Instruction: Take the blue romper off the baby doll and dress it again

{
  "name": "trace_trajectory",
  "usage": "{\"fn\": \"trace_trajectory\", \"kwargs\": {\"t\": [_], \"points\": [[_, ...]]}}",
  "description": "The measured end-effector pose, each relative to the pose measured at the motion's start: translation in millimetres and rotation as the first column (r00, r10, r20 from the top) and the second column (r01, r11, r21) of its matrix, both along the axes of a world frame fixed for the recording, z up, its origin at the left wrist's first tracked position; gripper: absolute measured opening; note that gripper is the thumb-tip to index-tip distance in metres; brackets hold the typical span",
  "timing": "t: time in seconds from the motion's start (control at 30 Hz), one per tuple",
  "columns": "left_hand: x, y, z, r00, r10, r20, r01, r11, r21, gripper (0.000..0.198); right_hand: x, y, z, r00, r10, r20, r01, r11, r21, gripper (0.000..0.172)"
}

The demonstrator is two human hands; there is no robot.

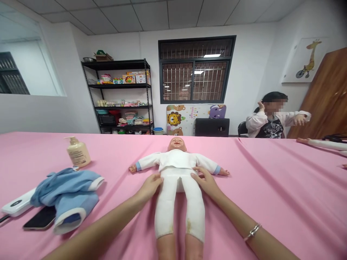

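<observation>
In the head view, a baby doll (176,180) is laid face up on a pink-covered table (271,202). Its long axis runs nearly straight away from the viewer, with the head pointed toward the far table edge and the legs toward the person. The arms are spread out sideways. A white top and white leggings are worn by the doll. The left hand (149,187) and the right hand (206,182) are placed on either side of the doll's waist. The fingers of both hands are extended and open, resting on the cloth without gripping it. A silver bracelet (252,232) is worn on the right wrist. To the left of the doll, a blue garment (65,196) is laid beside a pump bottle (78,151), a phone (39,218) and a white device (17,204). Beyond the table, a co-worker (267,119) is seated, and a black shelf (118,97) is stocked with boxes and toys.
</observation>
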State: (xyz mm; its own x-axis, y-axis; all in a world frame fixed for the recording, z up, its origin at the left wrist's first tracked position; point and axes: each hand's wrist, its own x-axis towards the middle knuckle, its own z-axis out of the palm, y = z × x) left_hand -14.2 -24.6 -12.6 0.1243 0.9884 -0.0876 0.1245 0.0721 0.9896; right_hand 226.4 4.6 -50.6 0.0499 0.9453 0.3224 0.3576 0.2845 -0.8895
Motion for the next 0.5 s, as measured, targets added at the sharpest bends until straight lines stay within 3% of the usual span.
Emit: {"fn": "trace_trajectory", "kwargs": {"t": [0.07,0.13,0.2,0.27,0.33,0.4,0.47,0.5], "points": [[-20,-35,5.4,0.996,-0.009,-0.084,0.012,0.999,0.037,0.046,3,3,-3.2,1.0,0.006,-0.002,-0.006,1.0,0.01,0.037],[-47,-62,14.8,0.983,0.001,-0.182,0.021,0.992,0.123,0.044,4,5,-7.2,1.0,0.002,-0.015,-0.002,1.0,0.017,0.036],[-80,-77,28.3,0.955,0.108,-0.276,-0.041,0.97,0.238,0.041,3,7,-10.9,1.0,-0.019,-0.019,0.02,0.999,0.025,0.038],[-120,-79,44.2,0.875,0.318,-0.366,-0.176,0.911,0.372,0.04,2,8,-13.1,0.998,-0.053,0.022,0.052,0.996,0.072,0.04],[-166,-74,59.1,0.699,0.569,-0.432,-0.361,0.803,0.473,0.041,1,7,-12.8,0.99,-0.085,0.114,0.064,0.983,0.174,0.036],[-211,-66,68.9,0.391,0.744,-0.542,-0.476,0.668,0.572,0.042,-1,4,-10.5,0.97,-0.108,0.218,0.043,0.958,0.282,0.03],[-251,-60,71.7,0.09,0.744,-0.662,-0.551,0.591,0.589,0.058,-3,1,-7.8,0.954,-0.114,0.279,0.013,0.941,0.339,0.028],[-266,-58,71.1,0.032,0.708,-0.706,-0.612,0.572,0.546,0.067,-4,0,-6.8,0.95,-0.107,0.292,-0.001,0.939,0.345,0.028]]}}
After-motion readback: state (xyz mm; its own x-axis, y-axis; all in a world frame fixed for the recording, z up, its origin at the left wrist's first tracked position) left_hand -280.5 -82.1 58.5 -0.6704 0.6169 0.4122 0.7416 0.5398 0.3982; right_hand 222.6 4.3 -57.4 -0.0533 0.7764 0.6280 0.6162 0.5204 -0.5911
